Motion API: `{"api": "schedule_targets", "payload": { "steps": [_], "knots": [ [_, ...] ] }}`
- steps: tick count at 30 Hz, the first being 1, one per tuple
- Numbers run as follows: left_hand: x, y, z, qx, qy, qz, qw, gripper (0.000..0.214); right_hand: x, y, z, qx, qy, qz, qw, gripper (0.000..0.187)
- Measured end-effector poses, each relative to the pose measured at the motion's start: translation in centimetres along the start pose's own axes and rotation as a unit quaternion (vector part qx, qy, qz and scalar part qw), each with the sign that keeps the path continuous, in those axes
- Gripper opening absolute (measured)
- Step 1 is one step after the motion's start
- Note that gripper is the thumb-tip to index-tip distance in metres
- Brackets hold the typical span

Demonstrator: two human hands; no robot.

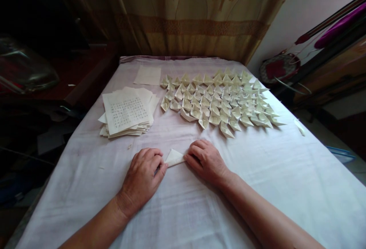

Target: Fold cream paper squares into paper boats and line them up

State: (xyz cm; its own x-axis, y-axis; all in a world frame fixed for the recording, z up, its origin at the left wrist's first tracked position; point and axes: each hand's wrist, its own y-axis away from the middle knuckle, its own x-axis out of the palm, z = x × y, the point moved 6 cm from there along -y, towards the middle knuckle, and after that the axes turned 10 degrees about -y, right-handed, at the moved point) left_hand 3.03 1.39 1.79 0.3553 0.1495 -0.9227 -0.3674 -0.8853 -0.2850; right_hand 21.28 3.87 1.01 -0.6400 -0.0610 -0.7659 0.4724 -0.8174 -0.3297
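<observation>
A small folded piece of cream paper [174, 157] lies on the white cloth [286, 173] between my two hands. My left hand [144, 176] rests with curled fingers, its thumb and fingertips pinching the paper's left end. My right hand [206, 160] presses down on the paper's right end with bent fingers. Beyond them, several finished folded paper boats [220, 98] are laid out in rows across the cloth.
A stack of printed paper sheets [127, 112] sits at the left, with a single sheet [148, 75] behind it. A small paper scrap [299, 126] lies at the right edge. A curtain [194, 16] hangs behind; dark furniture [57, 74] stands left.
</observation>
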Motion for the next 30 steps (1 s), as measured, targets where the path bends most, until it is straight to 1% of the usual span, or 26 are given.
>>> {"api": "schedule_targets", "payload": {
  "steps": [7,15,18,25,30],
  "knots": [
    [0.04,-0.20,0.03,-0.023,-0.018,0.022,0.999,0.020,0.03,-0.10,0.21,0.025,0.013,-0.003,1.000,0.027],
    [0.36,-0.12,0.24,-0.030,-0.025,0.022,0.999,0.021,-0.07,-0.02,0.28,0.023,0.005,-0.009,1.000,0.026],
    [0.28,-0.11,0.21,-0.027,-0.023,0.013,0.999,0.021,-0.10,-0.05,0.39,0.021,0.009,-0.013,1.000,0.026],
    [0.10,-0.21,-0.03,-0.023,-0.022,0.013,0.999,0.019,-0.13,-0.18,0.69,0.022,0.025,-0.012,0.999,0.026],
    [0.14,-0.17,-0.07,-0.020,-0.024,0.008,0.999,0.019,-0.03,-0.04,0.40,0.026,0.007,-0.012,1.000,0.023]
  ]
}}
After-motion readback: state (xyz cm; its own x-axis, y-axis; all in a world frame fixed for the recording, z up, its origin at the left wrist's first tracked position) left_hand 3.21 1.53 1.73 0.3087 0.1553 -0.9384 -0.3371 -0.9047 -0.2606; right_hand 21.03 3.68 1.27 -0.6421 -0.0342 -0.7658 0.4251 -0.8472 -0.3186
